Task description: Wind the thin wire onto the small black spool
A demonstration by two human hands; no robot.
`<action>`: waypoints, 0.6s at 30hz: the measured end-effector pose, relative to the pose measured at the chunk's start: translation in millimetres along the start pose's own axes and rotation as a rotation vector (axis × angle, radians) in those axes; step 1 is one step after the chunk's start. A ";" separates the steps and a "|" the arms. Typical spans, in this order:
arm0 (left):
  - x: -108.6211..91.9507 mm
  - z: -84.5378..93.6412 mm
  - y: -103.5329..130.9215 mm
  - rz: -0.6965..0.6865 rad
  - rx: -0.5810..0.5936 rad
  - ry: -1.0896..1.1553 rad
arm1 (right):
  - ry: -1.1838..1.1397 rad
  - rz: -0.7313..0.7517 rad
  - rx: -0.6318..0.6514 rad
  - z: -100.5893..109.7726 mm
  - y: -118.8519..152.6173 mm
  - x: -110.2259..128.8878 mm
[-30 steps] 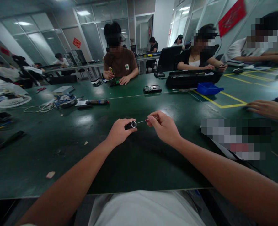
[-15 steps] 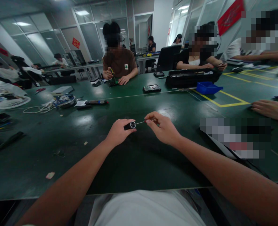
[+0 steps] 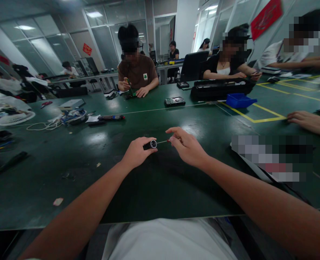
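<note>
While you sat at the green table [image 3: 68, 169], your left hand [image 3: 136, 153] was curled around a small black cylinder [image 3: 150, 144], thumb and fingers pinching it just above the tabletop near the middle of the scene. Its long axis lay almost level, running left to right, with the silver-ringed open end facing right toward your other hand. Your right hand [image 3: 188, 147] pinched the reddish handle of a thin screwdriver [image 3: 167, 141] between thumb and fingertips, the other fingers loosely bent over it. Its slender metal shaft lay along the same left-right line, tip pointing left and meeting the cylinder's ringed end; whether the tip sat inside the opening could not be told. Farther off on the table lay a blue tray [image 3: 239, 100] to the right, and a tangle of white cable [image 3: 44, 125] to the left. A co-worker's hand [image 3: 303, 119] rested flat at the right edge.
</note>
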State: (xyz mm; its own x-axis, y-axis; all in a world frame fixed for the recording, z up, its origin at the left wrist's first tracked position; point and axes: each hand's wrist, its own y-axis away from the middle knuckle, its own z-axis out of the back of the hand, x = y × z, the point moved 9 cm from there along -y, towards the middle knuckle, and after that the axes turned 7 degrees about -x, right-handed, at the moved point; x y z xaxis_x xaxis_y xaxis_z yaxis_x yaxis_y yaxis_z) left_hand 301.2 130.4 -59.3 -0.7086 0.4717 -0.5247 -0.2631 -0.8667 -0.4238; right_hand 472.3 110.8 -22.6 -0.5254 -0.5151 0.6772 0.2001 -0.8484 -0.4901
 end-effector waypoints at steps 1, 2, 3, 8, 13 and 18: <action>-0.1 -0.2 0.0 0.000 0.002 0.000 | -0.006 -0.014 -0.001 0.3 -0.1 -1.0; -0.3 -0.4 0.0 -0.002 0.003 0.001 | -0.011 -0.026 -0.003 0.7 -0.3 -2.0; -0.7 -0.3 0.0 -0.005 0.002 0.004 | -0.015 -0.035 -0.004 1.0 -0.4 -2.7; -0.2 2.0 -0.2 -0.001 -0.012 0.012 | -0.046 -0.013 -0.014 0.9 0.8 -0.1; -1.2 3.9 0.3 0.006 -0.019 0.004 | -0.270 -0.129 -0.129 2.6 -1.6 -15.0; -6.3 5.5 0.0 -0.057 -0.049 0.000 | -0.770 -0.584 -0.118 -19.5 -0.9 -61.2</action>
State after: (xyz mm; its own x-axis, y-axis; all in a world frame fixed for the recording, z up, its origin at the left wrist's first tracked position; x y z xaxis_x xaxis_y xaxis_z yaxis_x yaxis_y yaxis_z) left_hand 302.0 126.5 -51.9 -0.6937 0.5202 -0.4983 -0.2707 -0.8293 -0.4889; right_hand 488.1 145.5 -74.4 0.1775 0.0080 0.9841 -0.0268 -0.9996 0.0129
